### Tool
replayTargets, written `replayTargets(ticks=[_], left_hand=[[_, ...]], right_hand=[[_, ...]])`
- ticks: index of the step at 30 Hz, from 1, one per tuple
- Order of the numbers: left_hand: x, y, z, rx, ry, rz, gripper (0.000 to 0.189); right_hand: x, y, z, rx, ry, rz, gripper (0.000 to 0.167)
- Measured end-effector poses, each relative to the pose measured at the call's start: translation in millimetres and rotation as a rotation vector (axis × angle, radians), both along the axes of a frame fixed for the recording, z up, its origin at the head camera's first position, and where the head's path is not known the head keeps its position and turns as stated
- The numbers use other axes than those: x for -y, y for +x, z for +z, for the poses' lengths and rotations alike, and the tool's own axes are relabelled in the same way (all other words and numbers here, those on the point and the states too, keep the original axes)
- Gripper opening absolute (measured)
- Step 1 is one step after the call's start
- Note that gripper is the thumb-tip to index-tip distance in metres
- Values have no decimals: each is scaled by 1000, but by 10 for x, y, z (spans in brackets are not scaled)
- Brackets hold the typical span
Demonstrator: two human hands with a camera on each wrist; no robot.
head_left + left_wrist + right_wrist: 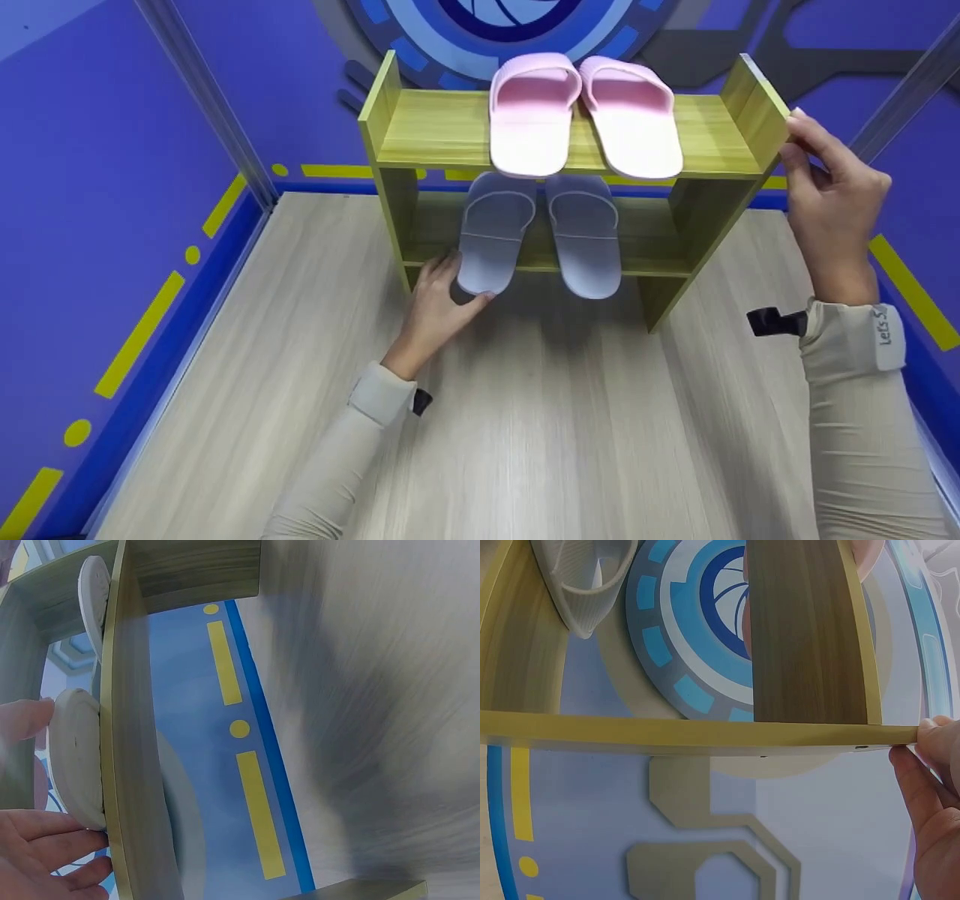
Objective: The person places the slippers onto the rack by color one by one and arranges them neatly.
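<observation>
A small two-tier wooden shoe rack stands ahead of me. On its lower shelf sit two grey slippers, the left slipper and the right slipper, both jutting past the front edge. My left hand holds the left grey slipper near its front end, thumb on one side and fingers on the other; the left wrist view shows this grip around the sole. My right hand pinches the upper front edge of the rack's right side panel between thumb and fingers.
A pair of pink slippers, the left pink slipper and the right pink slipper, rests on the top shelf. The rack stands on a light wood-grain surface. Blue printed walls rise behind and at both sides.
</observation>
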State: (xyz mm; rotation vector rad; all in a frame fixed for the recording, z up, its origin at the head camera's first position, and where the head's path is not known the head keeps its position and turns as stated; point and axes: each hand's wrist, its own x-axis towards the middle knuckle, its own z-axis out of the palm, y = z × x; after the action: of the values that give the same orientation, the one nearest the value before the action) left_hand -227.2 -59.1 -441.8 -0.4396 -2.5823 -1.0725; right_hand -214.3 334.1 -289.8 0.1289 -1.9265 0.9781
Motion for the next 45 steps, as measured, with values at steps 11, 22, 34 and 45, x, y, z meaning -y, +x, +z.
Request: replayTargets(ticks=[11, 22, 34, 45], left_hand=[[-148, -22, -14, -38, -56, 33, 76], [-234, 10, -14, -89, -60, 28, 74], [-286, 50, -21, -127, -73, 35, 72], [-297, 63, -1, -144, -107, 33, 68]], right_hand=[[15, 13, -7, 13, 4, -5, 25], [8, -4, 1, -1, -14, 1, 25], [82, 44, 44, 8, -9, -11, 25], [111, 79, 51, 35, 59, -53, 27]])
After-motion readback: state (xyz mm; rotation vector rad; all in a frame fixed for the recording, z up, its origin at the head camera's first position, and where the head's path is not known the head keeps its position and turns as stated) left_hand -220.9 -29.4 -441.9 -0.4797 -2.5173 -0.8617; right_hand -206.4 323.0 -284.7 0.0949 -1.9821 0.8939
